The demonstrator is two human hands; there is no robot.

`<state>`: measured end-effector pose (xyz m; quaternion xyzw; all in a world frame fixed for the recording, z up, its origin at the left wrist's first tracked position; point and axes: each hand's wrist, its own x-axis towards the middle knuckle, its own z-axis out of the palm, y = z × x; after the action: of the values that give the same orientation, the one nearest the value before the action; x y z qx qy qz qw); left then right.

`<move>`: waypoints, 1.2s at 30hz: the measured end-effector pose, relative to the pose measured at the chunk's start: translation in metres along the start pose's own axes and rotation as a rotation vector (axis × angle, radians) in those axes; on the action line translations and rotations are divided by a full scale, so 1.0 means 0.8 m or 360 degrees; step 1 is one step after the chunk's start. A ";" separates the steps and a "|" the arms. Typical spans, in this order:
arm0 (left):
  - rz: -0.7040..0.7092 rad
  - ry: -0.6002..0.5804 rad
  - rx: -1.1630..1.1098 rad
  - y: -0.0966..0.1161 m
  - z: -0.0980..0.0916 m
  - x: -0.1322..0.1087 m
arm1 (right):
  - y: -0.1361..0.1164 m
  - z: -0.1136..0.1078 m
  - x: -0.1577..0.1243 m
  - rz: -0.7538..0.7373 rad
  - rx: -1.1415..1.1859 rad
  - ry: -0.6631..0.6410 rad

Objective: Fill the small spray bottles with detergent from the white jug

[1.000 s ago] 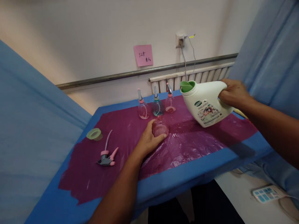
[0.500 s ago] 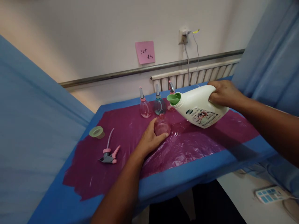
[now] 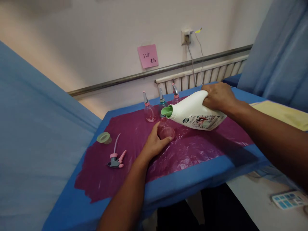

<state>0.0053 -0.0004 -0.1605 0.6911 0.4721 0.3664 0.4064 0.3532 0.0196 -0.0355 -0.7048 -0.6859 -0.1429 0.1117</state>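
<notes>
My left hand point(image 3: 156, 141) is wrapped round a clear pink spray bottle point(image 3: 167, 131) without its top, which stands on a purple plastic sheet point(image 3: 185, 154). In my right hand point(image 3: 218, 96) is a white jug point(image 3: 197, 112), gripped by its handle and tilted left. The jug's green spout point(image 3: 167, 111) hangs just above the pink bottle's neck; I cannot make out any liquid flowing. A pink and grey trigger spray head point(image 3: 116, 160) with its tube lies left of my left hand. Beyond it sits a pale green cap point(image 3: 104, 138).
Behind the hands stand a pink spray bottle point(image 3: 150, 113), a teal one point(image 3: 162, 104) partly hidden by the jug, and another pink one point(image 3: 176, 96). Blue curtains point(image 3: 267, 61) hang at both sides. A radiator point(image 3: 216, 70) and rail run along the wall.
My right hand has brought the jug left and its spout now hangs over the pink bottle's neck. My left hand still holds the bottle. The view has shifted slightly.
</notes>
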 end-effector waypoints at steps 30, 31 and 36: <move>-0.0107 0.0541 0.0245 0.044 -0.068 -0.032 | 0.007 0.004 0.004 -0.0017 0.0123 -0.0028; -0.0100 0.0505 0.0311 0.052 -0.070 -0.035 | 0.007 0.003 0.004 -0.0012 0.0113 -0.0027; 0.0035 0.0398 0.0481 0.074 -0.082 -0.042 | 0.002 -0.003 0.003 -0.0028 0.0047 -0.0070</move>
<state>-0.0419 -0.0310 -0.0847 0.6985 0.5610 0.3788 0.2321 0.3545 0.0207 -0.0322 -0.6999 -0.6964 -0.1181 0.1057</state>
